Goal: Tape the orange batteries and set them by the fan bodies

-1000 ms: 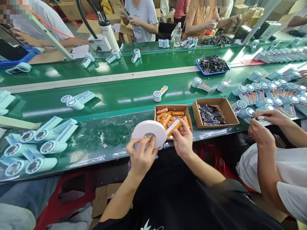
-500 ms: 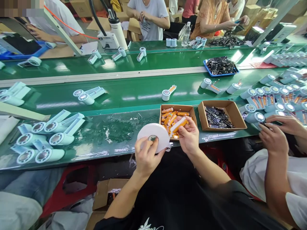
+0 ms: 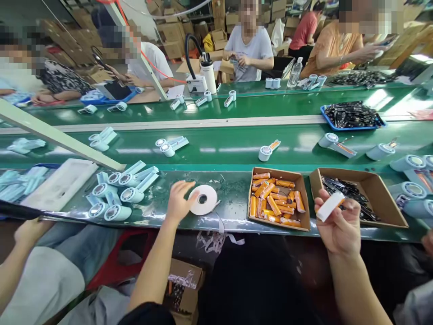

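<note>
My right hand (image 3: pixel 340 225) holds up an orange battery with a strip of white tape (image 3: pixel 330 206) along its face, in front of the box of black parts. The roll of white tape (image 3: pixel 210 193) lies flat on the green bench, its loose end trailing over the front edge. Just left of the roll, my left hand (image 3: pixel 181 201) is open with fingers apart; whether the thumb touches the roll I cannot tell. Between my hands stands a cardboard box (image 3: pixel 251 215) of orange batteries (image 3: pixel 273 204).
A second cardboard box (image 3: pixel 394 212) holds black strip-like parts. Several light-blue fan housings (image 3: pixel 131 194) stand at left, more on the green belt (image 3: pixel 223 155). A slanted metal post (image 3: pixel 61 133) crosses the left side. People sit across and on both sides.
My left hand has put the tape roll down on the bench and let go. My right hand has moved right with the taped battery, away from the roll. The view has shifted left.
</note>
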`<state>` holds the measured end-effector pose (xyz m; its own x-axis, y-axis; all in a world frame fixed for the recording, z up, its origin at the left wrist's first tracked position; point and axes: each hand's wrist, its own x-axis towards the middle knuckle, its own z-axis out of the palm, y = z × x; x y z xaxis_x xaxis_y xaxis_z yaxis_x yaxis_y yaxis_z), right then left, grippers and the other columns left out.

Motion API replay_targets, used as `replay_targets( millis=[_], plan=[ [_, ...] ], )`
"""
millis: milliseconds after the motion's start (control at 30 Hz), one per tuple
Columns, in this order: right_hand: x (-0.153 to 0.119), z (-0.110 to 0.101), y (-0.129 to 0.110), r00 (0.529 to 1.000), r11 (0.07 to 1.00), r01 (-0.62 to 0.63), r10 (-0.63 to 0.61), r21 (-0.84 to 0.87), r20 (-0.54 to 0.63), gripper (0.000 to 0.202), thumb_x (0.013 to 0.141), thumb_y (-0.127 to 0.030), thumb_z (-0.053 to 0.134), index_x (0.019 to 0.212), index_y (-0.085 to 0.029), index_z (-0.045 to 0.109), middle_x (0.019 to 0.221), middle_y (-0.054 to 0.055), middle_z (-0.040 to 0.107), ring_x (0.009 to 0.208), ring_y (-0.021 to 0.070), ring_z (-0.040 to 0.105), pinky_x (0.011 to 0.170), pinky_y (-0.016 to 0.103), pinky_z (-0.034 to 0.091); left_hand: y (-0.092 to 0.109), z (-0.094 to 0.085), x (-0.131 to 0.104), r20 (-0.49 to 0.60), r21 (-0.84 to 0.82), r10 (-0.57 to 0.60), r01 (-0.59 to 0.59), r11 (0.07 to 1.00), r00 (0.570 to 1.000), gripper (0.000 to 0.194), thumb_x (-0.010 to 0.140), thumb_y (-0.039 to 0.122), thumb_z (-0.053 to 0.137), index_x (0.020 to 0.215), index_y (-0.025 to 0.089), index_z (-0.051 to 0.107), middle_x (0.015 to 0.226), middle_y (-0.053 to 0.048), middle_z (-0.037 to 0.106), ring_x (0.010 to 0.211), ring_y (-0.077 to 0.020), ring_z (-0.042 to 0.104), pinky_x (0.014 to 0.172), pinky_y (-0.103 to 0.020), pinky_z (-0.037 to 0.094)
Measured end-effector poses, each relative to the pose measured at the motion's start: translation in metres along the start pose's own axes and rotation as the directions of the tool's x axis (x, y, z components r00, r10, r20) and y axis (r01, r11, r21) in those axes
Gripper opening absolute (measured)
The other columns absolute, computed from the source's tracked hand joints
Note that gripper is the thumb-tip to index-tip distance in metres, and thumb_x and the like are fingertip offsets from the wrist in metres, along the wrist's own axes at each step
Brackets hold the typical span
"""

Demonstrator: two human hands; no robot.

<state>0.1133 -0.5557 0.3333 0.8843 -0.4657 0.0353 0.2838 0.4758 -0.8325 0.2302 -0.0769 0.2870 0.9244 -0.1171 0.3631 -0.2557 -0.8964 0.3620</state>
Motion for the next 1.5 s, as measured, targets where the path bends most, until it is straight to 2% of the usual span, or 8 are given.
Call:
replay_targets(
  millis=[200,333,500,633,733,833,1000,1500],
  plan=[
    [-0.008,-0.016,-0.004,0.995,0.995,-0.057,0.050,-0.084,-0.085,0.058,0.065,-0.031,0.097,0.074,-0.023,0.041,0.103,0.003,0.083,0.084,0.0249,0.082,0.070,0.034,0.069,-0.046,-0.007,0.165,0.020,0.247,-0.210,0.199,0.948,0.977,0.048,0.097,0.039,0.048,0.132,0.014,0.069,0.145,-0.017,0.062,0.144,-0.0423,0.037,0.121,-0.064,0.028],
    [-0.020,-0.036,-0.019,0.992,0.986,-0.077,0.060,-0.148,-0.115,0.052,0.063,-0.036,0.098,0.086,-0.027,0.053,0.100,0.005,0.083,0.073,0.0284,0.081,0.063,0.039,0.069,-0.067,-0.012,0.215,0.196,0.481,-0.363,0.233,0.845,0.911,0.042,0.090,0.031,0.056,0.124,0.014,0.074,0.144,-0.021,0.059,0.142,-0.0516,0.034,0.108,-0.070,0.039],
    [-0.003,-0.027,-0.033,0.991,0.955,-0.013,-0.027,-0.296,-0.129,0.053,0.065,-0.034,0.097,0.108,-0.031,0.066,0.096,0.009,0.083,0.073,0.0292,0.081,0.062,0.038,0.069,-0.021,0.018,0.226,0.383,0.401,-0.137,-0.031,0.915,0.913,0.028,0.085,0.021,0.058,0.105,0.015,0.077,0.131,-0.019,0.065,0.132,-0.0416,0.045,0.103,-0.054,0.048],
    [0.072,0.059,-0.006,0.976,0.925,0.189,-0.140,-0.330,0.166,0.049,0.064,-0.032,0.097,0.102,-0.029,0.067,0.099,0.005,0.083,0.095,0.0297,0.081,0.077,0.043,0.068,0.058,0.074,0.220,0.471,0.233,0.146,-0.282,0.930,0.870,0.038,0.088,0.010,0.049,0.112,0.022,0.076,0.145,-0.010,0.060,0.144,-0.0314,0.036,0.111,-0.046,0.044],
    [0.140,0.128,0.037,0.921,0.875,0.127,0.071,-0.466,0.383,0.047,0.076,-0.036,0.088,0.116,-0.024,0.068,0.093,0.004,0.082,0.086,0.0232,0.080,0.085,0.042,0.065,0.096,0.098,0.223,0.511,0.143,0.242,-0.359,0.922,0.825,0.033,0.086,0.011,0.054,0.105,0.023,0.078,0.139,-0.009,0.065,0.140,-0.0302,0.042,0.111,-0.043,0.043],
    [0.188,0.167,0.082,0.815,0.670,0.293,0.199,-0.682,0.545,0.046,0.086,-0.028,0.078,0.130,-0.024,0.065,0.096,0.001,0.083,0.089,0.0186,0.078,0.094,0.038,0.060,0.104,0.099,0.237,0.561,0.074,0.258,-0.358,0.931,0.787,0.014,0.084,0.023,0.067,0.093,0.025,0.078,0.128,-0.005,0.072,0.124,-0.0272,0.057,0.102,-0.035,0.047],
    [0.213,0.180,0.123,0.682,0.193,0.619,0.349,-0.762,0.642,0.037,0.098,-0.034,0.066,0.133,-0.022,0.063,0.107,0.004,0.082,0.096,0.0190,0.075,0.090,0.031,0.055,0.103,0.093,0.248,0.554,0.048,0.201,-0.271,0.961,0.808,0.016,0.093,0.037,0.065,0.099,0.026,0.075,0.119,-0.004,0.076,0.112,-0.0242,0.066,0.094,-0.030,0.046],
    [0.200,0.200,0.137,0.596,-0.219,0.759,0.614,-0.613,0.518,0.045,0.105,-0.039,0.047,0.147,-0.029,0.060,0.118,0.017,0.077,0.106,0.0319,0.074,0.088,0.040,0.053,0.130,0.089,0.239,0.499,-0.052,0.048,-0.025,0.998,0.865,0.022,0.101,0.036,0.061,0.111,0.018,0.072,0.120,-0.008,0.074,0.111,-0.0216,0.068,0.099,-0.040,0.052]
  ],
)
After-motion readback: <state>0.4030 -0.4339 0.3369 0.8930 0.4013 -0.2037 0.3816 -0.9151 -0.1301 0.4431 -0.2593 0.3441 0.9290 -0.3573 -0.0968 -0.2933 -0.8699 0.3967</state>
